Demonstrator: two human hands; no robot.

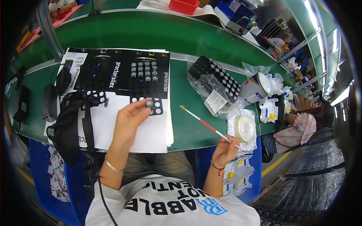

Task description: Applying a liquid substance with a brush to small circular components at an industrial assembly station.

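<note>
My left hand pinches a small round silvery-clear piece between thumb and fingertips, above the near end of a black holed tray. Rows of similar round pieces sit at the tray's far end. In my right hand is a thin paintbrush with a white and red handle, its bristles pointing up and left over the green table. Below both hands' work, printed black-and-white sheets lie under the tray. A round shallow dish with pale contents stands by my right hand.
A plastic-bagged black tray of round pieces lies at the right, beside a tilted can and white plastic parts. Leftward are a second holed tray and a black mesh bag. A red bin stands beyond the green divider.
</note>
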